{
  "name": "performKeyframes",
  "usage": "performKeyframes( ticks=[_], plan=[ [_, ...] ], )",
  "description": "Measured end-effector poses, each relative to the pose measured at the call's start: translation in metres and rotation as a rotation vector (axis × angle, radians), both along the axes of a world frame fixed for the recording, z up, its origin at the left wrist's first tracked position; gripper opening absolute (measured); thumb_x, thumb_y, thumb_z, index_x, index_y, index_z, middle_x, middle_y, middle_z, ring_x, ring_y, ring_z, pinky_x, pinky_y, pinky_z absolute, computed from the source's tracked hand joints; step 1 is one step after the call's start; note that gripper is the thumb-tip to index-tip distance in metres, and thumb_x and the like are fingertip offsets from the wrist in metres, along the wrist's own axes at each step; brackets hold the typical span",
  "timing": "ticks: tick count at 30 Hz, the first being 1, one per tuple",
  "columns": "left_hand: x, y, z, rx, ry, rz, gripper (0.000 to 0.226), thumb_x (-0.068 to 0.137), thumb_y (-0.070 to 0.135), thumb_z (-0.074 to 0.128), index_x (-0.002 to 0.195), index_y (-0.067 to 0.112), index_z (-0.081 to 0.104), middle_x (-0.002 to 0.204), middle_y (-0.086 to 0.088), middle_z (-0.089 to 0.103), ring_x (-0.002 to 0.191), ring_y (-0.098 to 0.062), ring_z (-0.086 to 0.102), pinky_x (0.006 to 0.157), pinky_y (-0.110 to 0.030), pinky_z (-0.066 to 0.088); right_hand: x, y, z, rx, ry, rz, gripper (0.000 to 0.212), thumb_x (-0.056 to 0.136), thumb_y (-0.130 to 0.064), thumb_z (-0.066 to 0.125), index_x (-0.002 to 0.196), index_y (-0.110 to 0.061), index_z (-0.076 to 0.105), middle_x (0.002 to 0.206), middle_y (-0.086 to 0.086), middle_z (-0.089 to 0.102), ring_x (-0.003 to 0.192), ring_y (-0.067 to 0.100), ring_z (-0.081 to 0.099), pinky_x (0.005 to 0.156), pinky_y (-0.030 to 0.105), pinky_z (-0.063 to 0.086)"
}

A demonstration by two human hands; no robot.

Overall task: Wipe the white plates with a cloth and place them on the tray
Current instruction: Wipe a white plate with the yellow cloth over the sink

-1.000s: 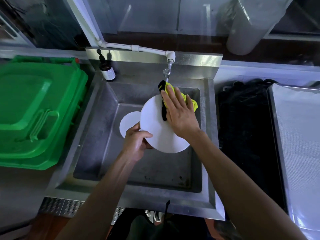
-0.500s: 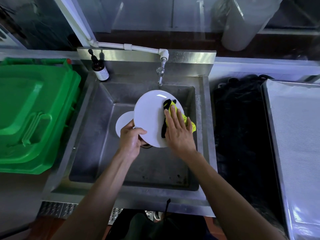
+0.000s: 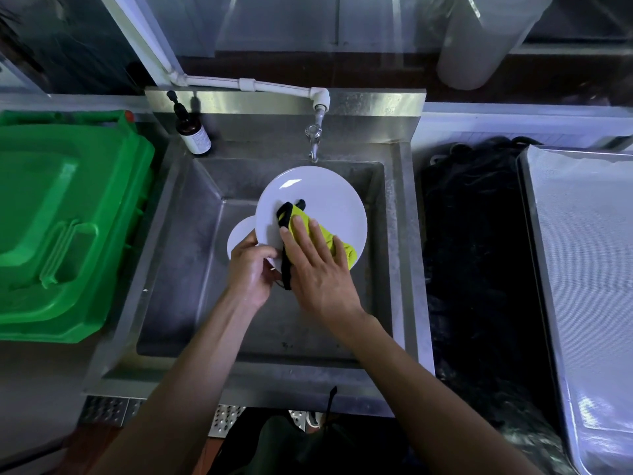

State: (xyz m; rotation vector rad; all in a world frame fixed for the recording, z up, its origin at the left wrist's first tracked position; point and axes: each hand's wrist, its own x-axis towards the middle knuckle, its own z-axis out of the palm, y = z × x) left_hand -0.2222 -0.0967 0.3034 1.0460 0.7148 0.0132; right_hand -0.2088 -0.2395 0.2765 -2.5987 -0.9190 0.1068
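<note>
Over the stainless-steel sink point(image 3: 178, 234), the left hand point(image 3: 251, 269) gripped the slippery, breakable round white plate point(image 3: 318, 200) by its rim; the right hand point(image 3: 317, 269) pressed the yellow-and-black cloth point(image 3: 298, 219) flat-fingered.

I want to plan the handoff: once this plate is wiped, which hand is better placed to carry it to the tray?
Probably the left hand: it already grips the white plate by its lower edge over the sink. The right hand presses the yellow cloth flat, though the tray lies on its side.
</note>
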Motion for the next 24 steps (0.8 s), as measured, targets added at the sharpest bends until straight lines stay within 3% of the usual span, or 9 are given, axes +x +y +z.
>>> performKeyframes(
  ticks=[3, 6, 12, 14, 18, 24],
  plan=[
    [-0.003, 0.005, -0.001, 0.007, -0.007, 0.011, 0.049, 0.080, -0.014, 0.045, 0.119, 0.005, 0.070, 0.120, -0.025, 0.069, 0.100, -0.040, 0.067, 0.078, -0.052, 0.055, -0.002, -0.014, -0.007, -0.001, 0.023, -0.014, 0.067, 0.104, -0.027, 0.041, 0.162, -0.024, 0.008, 0.169, -0.001, -0.006, 0.155, 0.027, -0.007, 0.122, 0.059, 0.010],
    [-0.006, 0.006, -0.003, 0.016, 0.003, 0.040, 0.049, 0.081, -0.015, 0.046, 0.123, 0.001, 0.065, 0.130, -0.025, 0.064, 0.110, -0.044, 0.064, 0.084, -0.065, 0.053, 0.004, -0.031, -0.015, -0.014, 0.097, -0.073, 0.063, 0.107, -0.029, 0.033, 0.161, -0.028, 0.000, 0.167, -0.006, -0.014, 0.154, 0.021, -0.015, 0.123, 0.058, 0.003],
    [-0.014, 0.000, -0.003, 0.014, -0.007, 0.003, 0.045, 0.067, -0.006, 0.055, 0.093, 0.023, 0.078, 0.111, -0.006, 0.074, 0.101, -0.033, 0.067, 0.073, -0.058, 0.059, 0.026, -0.049, -0.021, 0.091, 0.155, -0.202, 0.062, 0.109, -0.028, 0.031, 0.161, -0.026, -0.002, 0.167, -0.005, -0.018, 0.153, 0.020, -0.022, 0.124, 0.056, 0.001],
    [-0.015, -0.002, -0.004, 0.019, -0.002, -0.011, 0.046, 0.072, -0.010, 0.054, 0.097, 0.020, 0.077, 0.112, -0.005, 0.074, 0.105, -0.034, 0.066, 0.071, -0.054, 0.060, 0.035, -0.051, -0.021, 0.154, 0.160, -0.236, 0.063, 0.109, -0.029, 0.035, 0.161, -0.023, 0.001, 0.168, -0.002, -0.015, 0.153, 0.023, -0.020, 0.125, 0.054, 0.004],
    [-0.017, 0.004, -0.001, 0.053, 0.032, -0.047, 0.047, 0.063, -0.003, 0.059, 0.105, 0.010, 0.072, 0.110, -0.006, 0.074, 0.106, -0.036, 0.065, 0.077, -0.058, 0.058, 0.051, -0.055, -0.019, 0.286, 0.183, -0.246, 0.069, 0.107, -0.031, 0.044, 0.161, -0.017, 0.003, 0.169, 0.001, -0.008, 0.155, 0.024, -0.011, 0.127, 0.044, 0.005],
    [-0.022, 0.013, -0.002, 0.188, 0.054, -0.169, 0.048, 0.060, 0.001, 0.063, 0.107, 0.010, 0.072, 0.115, -0.018, 0.070, 0.105, -0.040, 0.063, 0.069, -0.048, 0.058, 0.077, -0.057, -0.008, 0.425, 0.337, -0.327, 0.075, 0.103, -0.034, 0.052, 0.161, -0.027, 0.005, 0.168, -0.007, 0.010, 0.153, 0.015, 0.014, 0.119, 0.035, 0.023]
  ],
)
